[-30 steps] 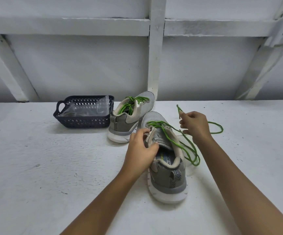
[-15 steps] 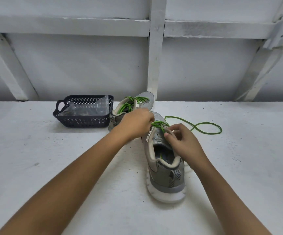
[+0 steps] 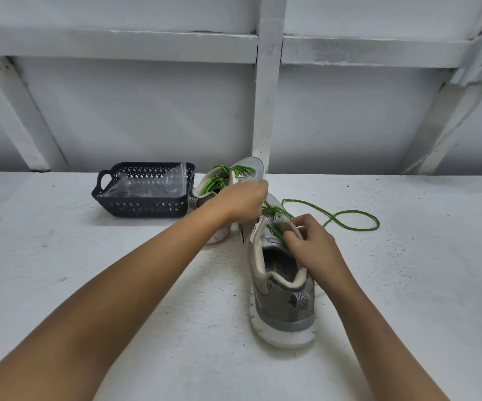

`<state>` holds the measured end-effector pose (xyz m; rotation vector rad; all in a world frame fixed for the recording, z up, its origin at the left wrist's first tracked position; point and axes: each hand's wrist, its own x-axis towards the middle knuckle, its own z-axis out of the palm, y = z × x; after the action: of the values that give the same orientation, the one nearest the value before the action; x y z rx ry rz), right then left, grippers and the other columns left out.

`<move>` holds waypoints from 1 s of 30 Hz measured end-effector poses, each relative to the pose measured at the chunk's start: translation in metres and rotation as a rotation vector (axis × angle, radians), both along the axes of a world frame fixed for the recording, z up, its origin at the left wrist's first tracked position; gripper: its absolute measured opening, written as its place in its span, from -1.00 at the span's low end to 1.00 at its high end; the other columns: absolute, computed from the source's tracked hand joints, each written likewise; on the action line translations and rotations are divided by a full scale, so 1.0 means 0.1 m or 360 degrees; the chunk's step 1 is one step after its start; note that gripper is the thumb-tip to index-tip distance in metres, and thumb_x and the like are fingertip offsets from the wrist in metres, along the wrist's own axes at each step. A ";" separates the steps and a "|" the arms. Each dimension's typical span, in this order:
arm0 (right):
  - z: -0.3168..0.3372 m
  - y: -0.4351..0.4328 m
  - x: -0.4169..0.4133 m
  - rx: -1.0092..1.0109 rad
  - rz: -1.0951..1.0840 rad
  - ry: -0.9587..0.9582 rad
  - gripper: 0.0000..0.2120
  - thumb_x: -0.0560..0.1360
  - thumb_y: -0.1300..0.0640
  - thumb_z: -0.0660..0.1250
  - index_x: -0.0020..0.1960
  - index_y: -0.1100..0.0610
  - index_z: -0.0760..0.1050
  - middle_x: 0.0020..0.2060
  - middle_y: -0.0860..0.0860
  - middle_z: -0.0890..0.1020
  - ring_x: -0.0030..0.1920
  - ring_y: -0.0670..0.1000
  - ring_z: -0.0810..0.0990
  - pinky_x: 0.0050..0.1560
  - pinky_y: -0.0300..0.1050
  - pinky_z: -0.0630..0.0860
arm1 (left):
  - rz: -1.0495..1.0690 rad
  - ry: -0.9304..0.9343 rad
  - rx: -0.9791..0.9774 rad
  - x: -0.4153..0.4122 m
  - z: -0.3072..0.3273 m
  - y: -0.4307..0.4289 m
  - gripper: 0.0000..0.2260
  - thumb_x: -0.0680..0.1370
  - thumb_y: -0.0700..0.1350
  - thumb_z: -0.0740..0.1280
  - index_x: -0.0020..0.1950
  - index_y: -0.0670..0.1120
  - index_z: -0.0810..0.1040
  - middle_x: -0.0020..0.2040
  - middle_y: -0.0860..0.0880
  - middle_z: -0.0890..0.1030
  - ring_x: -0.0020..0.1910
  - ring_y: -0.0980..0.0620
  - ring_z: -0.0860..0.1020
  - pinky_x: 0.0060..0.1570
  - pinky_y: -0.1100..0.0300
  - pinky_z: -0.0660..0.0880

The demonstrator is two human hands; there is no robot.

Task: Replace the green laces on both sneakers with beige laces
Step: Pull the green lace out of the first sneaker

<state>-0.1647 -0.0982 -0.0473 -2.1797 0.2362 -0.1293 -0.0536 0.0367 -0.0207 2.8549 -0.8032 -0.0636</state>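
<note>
At the near edge of the white table (image 3: 89,285), two bare forearms are seen reaching away from the viewer. Right of centre, the near sneaker (image 3: 284,302) is stood on its sole, heel toward the viewer and toe pointing away. The right hand (image 3: 313,246) is laid over the right side of its opening, at the top of the tongue. Its fingers are curled, and the green lace (image 3: 376,222) is pinched between thumb and forefinger just above the tongue.

Farther along the same sneaker, the left hand (image 3: 242,201) is held over the lacing toward the toe. Its fingers are curled and pressed together, and the lace is gripped under them. The fingertips themselves are hidden by the back of the hand. Part of the lace is threaded across the front eyelets. A long free length is trailed out to the right on the table in a loose loop.

Just behind the left hand, the far sneaker (image 3: 248,169) is set with its toe pointing away, and its own green lacing (image 3: 222,178) is threaded through. Just beside it on the left, a dark basket (image 3: 147,208) is placed, with a clear plastic bag (image 3: 159,185) lying inside. The contents of the bag cannot be made out. Behind everything, a white wall (image 3: 147,111) with beams is seen.
</note>
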 end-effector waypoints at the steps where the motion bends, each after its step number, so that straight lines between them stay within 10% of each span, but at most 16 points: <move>1: 0.00 0.00 0.00 -0.0007 -0.0006 0.0001 -0.87 0.50 0.07 0.24 0.05 0.00 0.43 -0.09 -0.05 0.55 -0.07 0.02 0.54 -0.08 -0.09 0.46 | 0.0019 0.0077 -0.0107 0.01 0.02 -0.01 -0.92 0.55 -0.25 0.11 -0.03 -0.10 0.35 0.03 -0.13 0.55 -0.02 -0.12 0.50 -0.07 0.01 0.46; 7: 0.00 0.00 -0.01 0.0016 -0.0022 -0.0007 -0.86 0.50 0.07 0.24 0.06 0.01 0.43 -0.08 -0.05 0.54 -0.08 0.01 0.52 -0.12 -0.13 0.39 | 0.0160 0.0252 -0.0517 0.01 0.08 -0.06 -0.85 0.55 -0.26 0.07 0.02 -0.06 0.37 -0.18 0.02 0.42 -0.22 0.04 0.38 -0.33 0.19 0.27; 12: -0.01 0.00 0.00 0.0007 -0.0033 -0.0003 -0.89 0.50 0.08 0.23 0.03 -0.01 0.41 -0.10 -0.05 0.53 -0.10 0.00 0.50 -0.13 -0.15 0.36 | -0.0074 0.0189 -0.0078 0.01 0.06 0.01 -0.75 0.51 -0.28 0.10 -0.02 0.03 0.45 -0.12 0.02 0.37 0.19 -0.13 0.31 0.14 -0.02 0.29; 17: -0.01 0.01 -0.01 0.0018 -0.0048 -0.0006 -0.86 0.50 0.08 0.23 0.06 0.02 0.44 -0.07 -0.03 0.56 -0.06 0.03 0.53 -0.09 -0.10 0.43 | -0.0214 -0.0395 0.0482 -0.05 0.10 0.21 -0.77 0.56 -0.04 0.20 0.17 0.07 0.54 0.20 -0.03 0.41 0.26 -0.07 0.30 0.21 -0.01 0.22; 27: -0.01 0.02 -0.02 0.0044 -0.0114 -0.0046 -0.85 0.52 0.08 0.23 0.07 0.03 0.45 -0.08 -0.04 0.55 -0.06 0.03 0.52 -0.10 -0.10 0.41 | 0.0053 -0.0346 -0.0169 -0.02 0.04 0.34 -0.83 0.57 0.01 0.24 0.10 0.07 0.58 0.20 0.00 0.40 0.25 -0.06 0.29 0.17 0.03 0.21; 30: -0.01 0.02 -0.01 0.0043 -0.0125 -0.0037 -0.85 0.51 0.08 0.23 0.08 0.04 0.46 -0.09 -0.05 0.55 -0.06 0.03 0.53 -0.09 -0.10 0.41 | -0.0034 -0.0543 0.0108 -0.05 0.04 0.32 -0.79 0.55 -0.02 0.20 0.10 0.07 0.58 0.25 -0.02 0.38 0.29 -0.07 0.27 0.19 0.01 0.22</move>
<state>-0.1662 -0.0961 -0.0487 -2.1415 0.3085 -0.1942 -0.0584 0.0686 -0.0167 2.9630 -0.9069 0.4120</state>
